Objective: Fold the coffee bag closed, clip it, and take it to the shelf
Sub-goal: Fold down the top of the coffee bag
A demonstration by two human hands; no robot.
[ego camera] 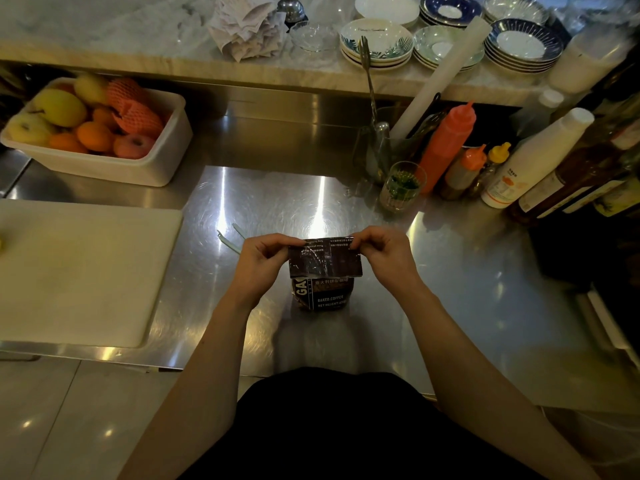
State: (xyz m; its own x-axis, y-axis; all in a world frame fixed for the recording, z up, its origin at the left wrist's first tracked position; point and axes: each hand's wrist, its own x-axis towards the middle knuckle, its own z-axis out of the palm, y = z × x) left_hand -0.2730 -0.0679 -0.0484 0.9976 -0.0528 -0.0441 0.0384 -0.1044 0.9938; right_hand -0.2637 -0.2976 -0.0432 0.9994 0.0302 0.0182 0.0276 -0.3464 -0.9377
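A dark brown coffee bag (323, 289) with white print stands upright on the steel counter (450, 271), right in front of me. Its top flap is bent over toward me. My left hand (265, 259) pinches the flap's left corner and my right hand (382, 252) pinches the right corner, both at the fold line. A pale, thin clip (228, 239) lies on the counter just behind my left hand, partly hidden by it.
A white cutting board (79, 271) lies to the left. Behind it sits a white tub of fruit (104, 161). Squeeze bottles (446, 143), a small glass (401, 185) and tall bottles (540, 157) crowd the right. Stacked plates (377, 46) stand on the raised marble ledge.
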